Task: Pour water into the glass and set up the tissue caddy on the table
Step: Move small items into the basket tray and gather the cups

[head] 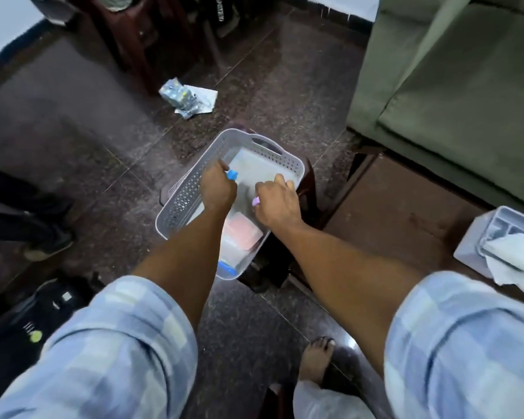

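No writing reads clearly anywhere — too blurred. Both my arms reach down into the basket (194,189): my left hand (218,189) is closed on a blue item (233,174), my right hand (277,201) on something lilac (256,201), perhaps a cap. The caddy (496,237) sits on the table (406,213), tissue (515,261) spilling out.

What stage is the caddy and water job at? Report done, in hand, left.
Done: tissue caddy stands on the table holding tissues. In hand: left hand grips a blue item, right hand a purple one, over the grey basket. Left: pouring water; no glass visible.
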